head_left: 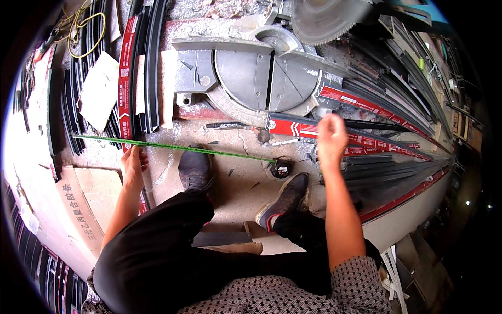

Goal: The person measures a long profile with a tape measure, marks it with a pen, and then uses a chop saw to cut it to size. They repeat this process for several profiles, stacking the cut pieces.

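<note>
At the left, my left hand is closed, its fingertips at the green blade of a tape measure. The blade stretches across a long black-and-red profile strip, which passes behind this hand. The tape's black case rests on the floor by my right shoe. My right hand has its fingers curled together above a second red-labelled profile; whatever it may hold is hidden. That profile's end lies against the front of a mitre saw.
The saw's round blade is raised at the top and looks blurred. Bundled dark profiles fan out at the right. A marker and a white pen lie before the saw. Flattened cardboard is at the left.
</note>
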{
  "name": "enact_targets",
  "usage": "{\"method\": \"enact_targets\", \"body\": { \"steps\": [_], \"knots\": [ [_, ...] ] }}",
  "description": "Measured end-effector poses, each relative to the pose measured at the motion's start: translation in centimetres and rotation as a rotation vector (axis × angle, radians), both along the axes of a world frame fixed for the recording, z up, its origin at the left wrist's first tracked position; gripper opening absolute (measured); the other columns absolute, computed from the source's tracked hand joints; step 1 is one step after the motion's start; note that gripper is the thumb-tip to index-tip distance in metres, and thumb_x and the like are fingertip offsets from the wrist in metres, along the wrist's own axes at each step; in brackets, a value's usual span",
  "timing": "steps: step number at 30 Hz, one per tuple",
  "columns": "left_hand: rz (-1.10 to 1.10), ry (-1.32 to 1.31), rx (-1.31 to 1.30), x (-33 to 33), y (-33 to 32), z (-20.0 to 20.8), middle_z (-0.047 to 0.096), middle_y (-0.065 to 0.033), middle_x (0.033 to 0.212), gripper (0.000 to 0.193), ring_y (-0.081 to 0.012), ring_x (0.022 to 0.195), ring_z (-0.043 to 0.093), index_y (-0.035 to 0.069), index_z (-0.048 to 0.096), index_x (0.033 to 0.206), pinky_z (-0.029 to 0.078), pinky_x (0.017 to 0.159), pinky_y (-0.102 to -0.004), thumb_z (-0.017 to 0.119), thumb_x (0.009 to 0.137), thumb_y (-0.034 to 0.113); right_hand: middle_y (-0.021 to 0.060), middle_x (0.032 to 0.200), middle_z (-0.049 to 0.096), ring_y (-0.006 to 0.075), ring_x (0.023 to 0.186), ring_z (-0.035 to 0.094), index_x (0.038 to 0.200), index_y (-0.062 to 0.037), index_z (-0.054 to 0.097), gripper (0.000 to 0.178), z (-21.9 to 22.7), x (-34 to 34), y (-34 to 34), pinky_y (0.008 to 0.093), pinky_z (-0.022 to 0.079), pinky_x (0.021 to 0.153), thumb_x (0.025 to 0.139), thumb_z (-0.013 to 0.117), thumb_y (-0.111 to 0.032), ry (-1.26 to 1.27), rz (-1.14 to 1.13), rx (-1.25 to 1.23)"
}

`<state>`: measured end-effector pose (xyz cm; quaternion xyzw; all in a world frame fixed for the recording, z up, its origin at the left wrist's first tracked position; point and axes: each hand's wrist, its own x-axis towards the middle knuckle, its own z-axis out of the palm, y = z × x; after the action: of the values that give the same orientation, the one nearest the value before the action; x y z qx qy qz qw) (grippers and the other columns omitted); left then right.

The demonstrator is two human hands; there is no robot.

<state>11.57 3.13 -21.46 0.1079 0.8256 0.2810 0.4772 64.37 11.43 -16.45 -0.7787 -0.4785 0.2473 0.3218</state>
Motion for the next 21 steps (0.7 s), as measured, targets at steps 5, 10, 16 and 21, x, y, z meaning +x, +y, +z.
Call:
{"method": "enact_targets", "body": {
  "steps": [5, 10, 16, 21],
  "knots": [
    [-0.065, 0.011, 0.121, 0.1, 0.1, -0.8, 0.056, 0.002, 0.065, 0.038, -0.0068, 0.051, 0.049, 0.009, 0.065, 0.088, 0.04, 0.049, -0.0227, 0.065, 0.103, 0.043, 0.0079, 0.104, 0.067, 0.0185, 0.088, 0.065, 0.118, 0.0024, 0.063, 0.047, -1.9, 7.4, 7.2, 0.0326, 0.056, 0.072, 0.096, 0.076, -0.037, 0.406, -0.604, -0.134],
    [-0.164, 0.016, 0.253, 2.0, 1.7, 0.1, 0.057, 0.0021, 0.065, 0.036, -0.0056, 0.055, 0.05, 0.008, 0.065, 0.087, 0.04, 0.051, -0.0222, 0.063, 0.106, 0.039, 0.0125, 0.123, 0.063, 0.0228, 0.095, 0.066, 0.128, -0.0103, 0.06, 0.064, -4.7, 11.3, 10.7, 0.0369, 0.054, 0.074, 0.086, 0.084, -0.052, 0.576, -0.833, -0.228],
    [-0.207, -0.016, 0.327, 4.4, 4.3, 1.6, 0.056, 0.0039, 0.065, 0.033, -0.0041, 0.055, 0.047, 0.008, 0.065, 0.09, 0.038, 0.052, -0.0213, 0.063, 0.107, 0.035, 0.0128, 0.111, 0.064, 0.0205, 0.084, 0.061, 0.12, -0.0177, 0.064, 0.053, -5.0, 12.9, 12.7, 0.0307, 0.051, 0.07, 0.084, 0.084, -0.051, 0.633, -0.908, -0.308],
    [-0.227, -0.133, 0.329, 6.1, 5.0, 2.1, 0.059, 0.0026, 0.069, 0.029, -0.005, 0.058, 0.049, 0.006, 0.066, 0.094, 0.04, 0.053, -0.0217, 0.063, 0.107, 0.032, 0.0034, 0.098, 0.073, 0.0176, 0.082, 0.067, 0.112, -0.0157, 0.068, 0.037, -3.7, 13.2, 10.6, 0.0295, 0.053, 0.067, 0.092, 0.079, -0.044, 0.757, -0.832, -0.215]
  ]
}}
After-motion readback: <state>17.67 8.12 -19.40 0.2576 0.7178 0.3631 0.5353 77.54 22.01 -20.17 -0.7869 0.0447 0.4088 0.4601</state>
